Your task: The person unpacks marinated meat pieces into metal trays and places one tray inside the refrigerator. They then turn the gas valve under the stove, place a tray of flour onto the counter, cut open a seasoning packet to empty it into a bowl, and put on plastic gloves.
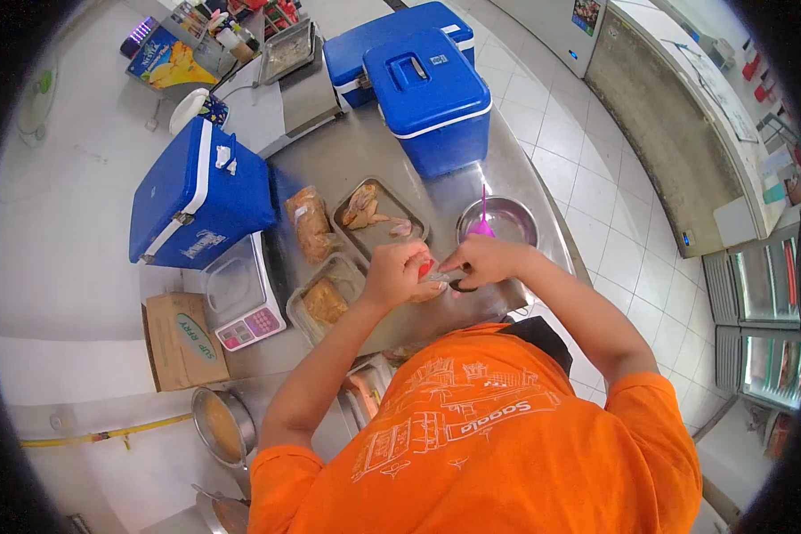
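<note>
My left hand [395,271] is closed, with a small red thing [425,268] showing at its fingertips; its kind I cannot make out. Close beside it, my right hand [488,262] has curled fingers around a tool with a black curved handle [462,286], perhaps scissors, partly hidden by the hand. A pale piece of raw chicken [428,292] lies just below the hands. Behind them, a metal tray [384,234] bears chicken pieces [362,206]. A steel bowl [527,216] with a pink utensil [481,228] in it stands beyond my right hand.
Left of the tray are a bagged brown food [311,222] and a plastic container [301,320] with brown food. Blue coolers [429,84] stand at the back, and another blue cooler [205,191] is at left. A scale [245,294] and a cardboard box [185,343] sit nearby.
</note>
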`<state>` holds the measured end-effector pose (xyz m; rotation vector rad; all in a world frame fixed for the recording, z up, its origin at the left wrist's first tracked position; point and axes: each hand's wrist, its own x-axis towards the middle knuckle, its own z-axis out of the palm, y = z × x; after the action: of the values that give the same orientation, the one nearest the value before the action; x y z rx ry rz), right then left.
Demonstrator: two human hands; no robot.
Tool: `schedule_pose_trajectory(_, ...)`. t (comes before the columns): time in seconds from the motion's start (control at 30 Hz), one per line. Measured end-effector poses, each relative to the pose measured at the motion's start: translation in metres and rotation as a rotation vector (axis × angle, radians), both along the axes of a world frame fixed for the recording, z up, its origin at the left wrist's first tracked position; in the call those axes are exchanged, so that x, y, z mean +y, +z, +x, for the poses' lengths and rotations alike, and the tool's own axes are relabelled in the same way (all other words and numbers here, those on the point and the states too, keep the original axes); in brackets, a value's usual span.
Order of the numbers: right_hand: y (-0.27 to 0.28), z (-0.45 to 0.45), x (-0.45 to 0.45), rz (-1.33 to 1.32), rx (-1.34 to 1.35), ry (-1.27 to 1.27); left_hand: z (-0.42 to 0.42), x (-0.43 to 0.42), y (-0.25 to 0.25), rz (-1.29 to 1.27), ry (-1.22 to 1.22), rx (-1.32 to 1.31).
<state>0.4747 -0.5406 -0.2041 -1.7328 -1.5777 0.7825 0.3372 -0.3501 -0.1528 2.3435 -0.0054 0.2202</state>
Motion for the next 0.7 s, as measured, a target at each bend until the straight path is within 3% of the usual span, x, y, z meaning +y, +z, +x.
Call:
schedule_pose_trajectory(0.17, 0.005, -0.001, 0.023, 0.062, -0.019, 0.125, -0.001, 0.001, -0.016, -0.048, 0.049, -0.045)
schedule_pose_trajectory(0.27, 0.013, -0.003, 0.034, 0.022, -0.022, 0.153, -0.01, 0.014, -0.025, -0.234, 0.127, 0.101)
schedule_pose_trajectory(0.47, -0.008, -0.034, 0.058, 0.24, -0.044, 0.095, -0.006, 0.007, -0.029, -0.495, 0.319, -0.095)
schedule_pose_trajectory(0.53, -0.016, -0.05, 0.075, 0.432, -0.011, 0.06, -0.001, 0.018, -0.016, -0.456, 0.39, -0.19)
schedule_pose_trajectory(0.57, -0.011, -0.048, 0.068, 0.263, -0.026, 0.084, -0.001, 0.027, -0.011, -0.434, 0.426, -0.239)
schedule_pose_trajectory(0.63, 0.037, -0.04, 0.043, -0.072, -0.061, 0.137, -0.007, 0.048, -0.013, -0.047, 0.489, -0.153)
schedule_pose_trajectory(0.67, 0.039, -0.031, 0.03, -0.089, -0.031, 0.011, -0.009, 0.057, -0.017, 0.147, 0.521, -0.111)
schedule_pose_trajectory(0.7, 0.038, -0.015, 0.012, -0.104, -0.004, -0.115, -0.015, 0.061, -0.028, 0.103, 0.535, -0.105)
